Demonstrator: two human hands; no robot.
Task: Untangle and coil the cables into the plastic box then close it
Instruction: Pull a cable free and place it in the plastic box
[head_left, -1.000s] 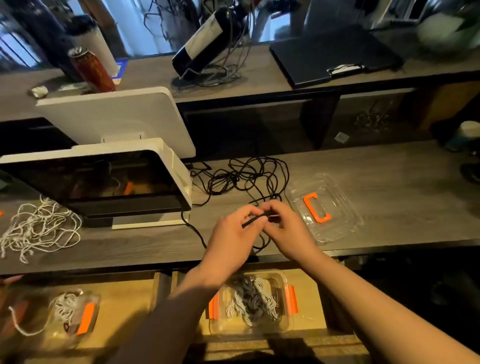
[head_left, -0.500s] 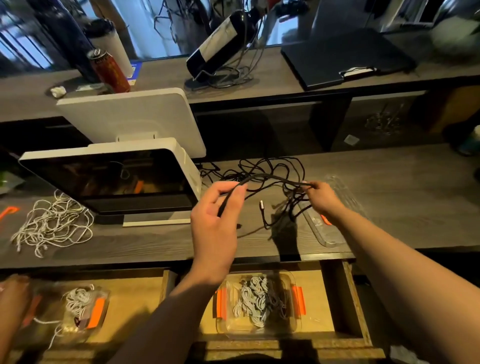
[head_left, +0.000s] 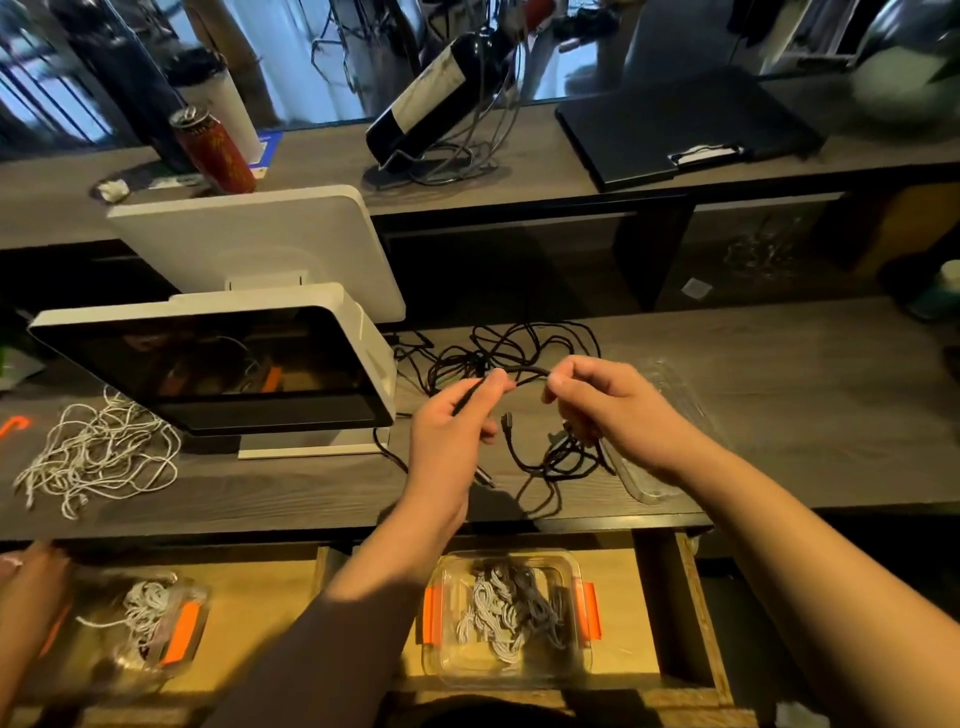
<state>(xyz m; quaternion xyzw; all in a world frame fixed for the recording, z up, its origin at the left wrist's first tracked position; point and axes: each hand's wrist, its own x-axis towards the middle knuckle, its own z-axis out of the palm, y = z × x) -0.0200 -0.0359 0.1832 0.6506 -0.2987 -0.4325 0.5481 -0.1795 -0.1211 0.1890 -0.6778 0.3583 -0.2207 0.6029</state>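
Both hands pinch one black cable (head_left: 524, 370), left hand (head_left: 457, 431) and right hand (head_left: 608, 410), its short span left-right between them, tangle just beyond on desk (head_left: 779, 405).

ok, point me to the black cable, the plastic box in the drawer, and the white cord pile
black cable (head_left: 530, 370), head view, span between the hands
plastic box (head_left: 571, 564), head view, far right rim
white cord pile (head_left: 98, 457), head view, middle of tangle

The clear lid (head_left: 670, 467) on the table (head_left: 779, 405) is largely covered by the right hand (head_left: 618, 410). The black cable (head_left: 519, 358) tangle is partly masked behind both hands. A blurred hand (head_left: 26, 582) is cut off at the left edge.
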